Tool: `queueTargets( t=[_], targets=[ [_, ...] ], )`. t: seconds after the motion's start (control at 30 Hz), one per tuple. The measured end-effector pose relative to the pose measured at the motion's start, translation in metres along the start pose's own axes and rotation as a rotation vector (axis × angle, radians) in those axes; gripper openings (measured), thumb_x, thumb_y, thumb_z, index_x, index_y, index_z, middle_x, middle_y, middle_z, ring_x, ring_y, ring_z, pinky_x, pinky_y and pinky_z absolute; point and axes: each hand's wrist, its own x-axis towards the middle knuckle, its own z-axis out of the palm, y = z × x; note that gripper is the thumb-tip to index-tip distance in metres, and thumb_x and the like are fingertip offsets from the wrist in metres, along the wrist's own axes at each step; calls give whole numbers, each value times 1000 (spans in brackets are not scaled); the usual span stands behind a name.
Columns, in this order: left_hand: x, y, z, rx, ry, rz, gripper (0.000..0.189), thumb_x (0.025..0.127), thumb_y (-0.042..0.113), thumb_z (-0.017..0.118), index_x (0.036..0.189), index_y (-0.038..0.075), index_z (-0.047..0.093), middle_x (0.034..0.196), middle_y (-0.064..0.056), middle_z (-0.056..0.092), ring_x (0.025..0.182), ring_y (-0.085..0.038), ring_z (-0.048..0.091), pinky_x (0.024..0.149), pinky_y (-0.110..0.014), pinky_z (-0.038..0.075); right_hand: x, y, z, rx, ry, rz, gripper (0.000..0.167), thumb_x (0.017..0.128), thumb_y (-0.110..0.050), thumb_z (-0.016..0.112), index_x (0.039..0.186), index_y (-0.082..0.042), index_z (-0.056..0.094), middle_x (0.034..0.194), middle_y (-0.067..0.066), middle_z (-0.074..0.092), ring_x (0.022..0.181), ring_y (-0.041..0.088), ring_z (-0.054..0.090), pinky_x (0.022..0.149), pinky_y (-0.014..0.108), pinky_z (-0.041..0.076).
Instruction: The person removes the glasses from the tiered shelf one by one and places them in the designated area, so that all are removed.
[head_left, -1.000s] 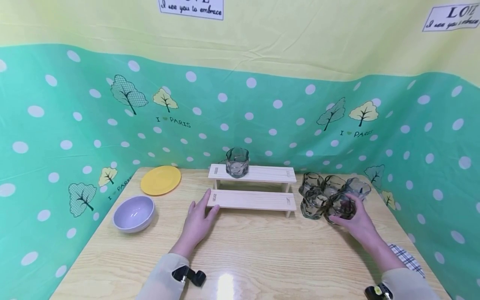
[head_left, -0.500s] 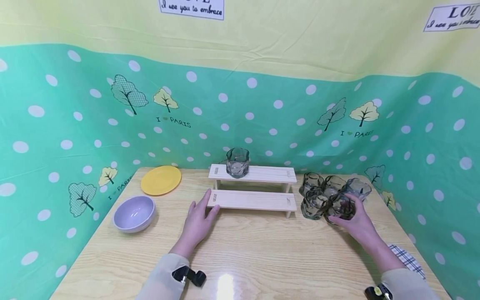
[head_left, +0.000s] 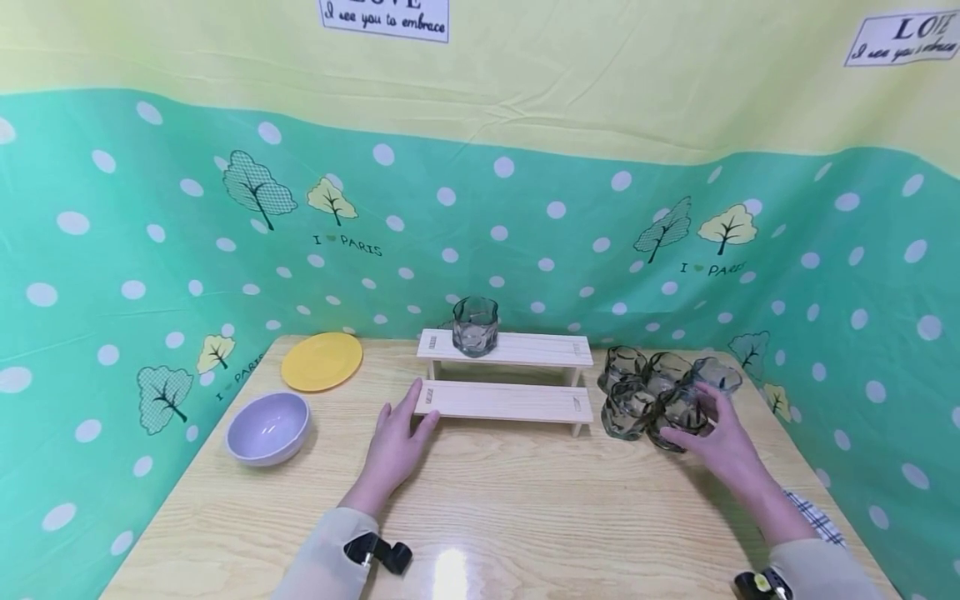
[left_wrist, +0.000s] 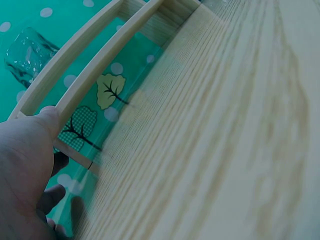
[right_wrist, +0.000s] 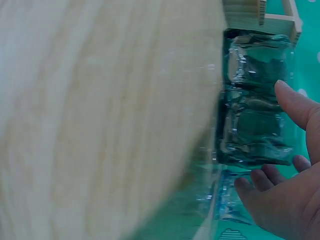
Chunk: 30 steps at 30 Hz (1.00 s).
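My left hand (head_left: 395,442) touches the left end of a low two-step wooden rack (head_left: 502,401), its index finger along the end and its thumb at the front edge. The left wrist view shows the thumb on a plank end. One smoky, faceted glass tumbler (head_left: 475,327) stands upright on the upper step. On the right, several similar tumblers (head_left: 626,410) stand close together. My right hand (head_left: 723,442) is spread around the nearest right tumbler (head_left: 678,417), thumb left and fingers behind. In the right wrist view, the fingertips (right_wrist: 245,186) sit just outside that tumbler (right_wrist: 260,125).
A lilac bowl (head_left: 268,428) and a yellow plate (head_left: 322,362) stand at the table's left. A checked round item (head_left: 817,515) lies partly behind my right forearm. A green dotted cloth (head_left: 525,250) hangs around the back and sides of the wooden table (head_left: 525,500).
My right hand has shifted slightly right, its fingers drawing a little away from the near tumbler, which stays in place. The left hand and rack have not moved.
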Motion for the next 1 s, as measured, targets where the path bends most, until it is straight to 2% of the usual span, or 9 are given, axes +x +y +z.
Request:
queueTargets(
  t=[0.23, 0.5, 0.73, 1.0],
  targets=[
    [0, -1, 0, 3, 6, -1, 74, 116, 36, 61, 175, 6, 29, 169, -23, 45, 157, -40, 43, 138, -58, 5, -3, -21, -7, 14, 26, -36, 123, 96, -39, 90, 177, -6, 3, 175, 37, 20, 157, 64, 22, 123, 82, 23],
    [0, -2, 0, 6, 11, 5, 74, 115, 36, 62, 175, 5, 29, 169, -23, 45, 157, -41, 43, 137, -58, 5, -3, -53, -7, 42, 61, -102, 119, 96, -39, 90, 177, -8, 8, 177, 33, 19, 160, 60, 20, 128, 74, 20],
    [0, -1, 0, 5, 11, 7, 74, 115, 36, 62, 175, 5, 29, 169, -22, 45, 157, -40, 43, 137, -58, 5, 2, -79, 1, 84, 48, -154, 121, 93, -37, 93, 178, -11, 10, 178, 29, 22, 162, 55, 20, 132, 69, 19],
    [0, -1, 1, 1, 10, 10, 74, 115, 35, 62, 174, 5, 29, 169, -23, 45, 157, -40, 43, 137, -59, 5, 10, -107, 18, 120, 30, -208, 117, 93, -33, 93, 177, -14, 13, 177, 23, 27, 163, 50, 24, 132, 65, 23]
  ],
)
